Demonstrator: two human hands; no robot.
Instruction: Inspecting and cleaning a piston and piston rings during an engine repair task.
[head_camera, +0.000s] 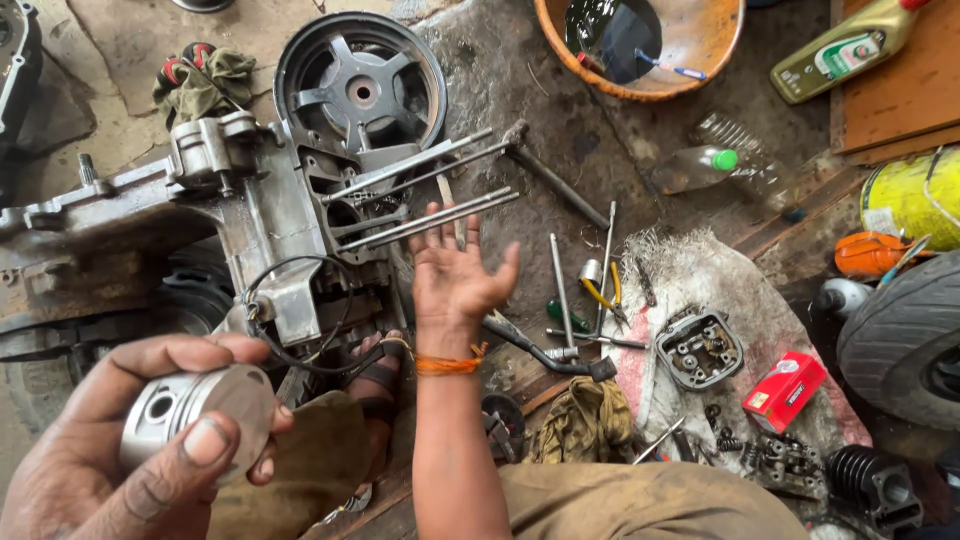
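At seven o'clock the left hand (110, 450) closes round a metal piston (195, 410): rigid, fairly light, probably oily, best gripped across its skirt. The right hand (455, 275) hovers spread, empty.

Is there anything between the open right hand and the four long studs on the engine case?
Nothing visible stands between them. The right hand is open, palm up, its fingertips just below the four long studs that stick out of the engine case. The piston is in the left hand, off to the side.
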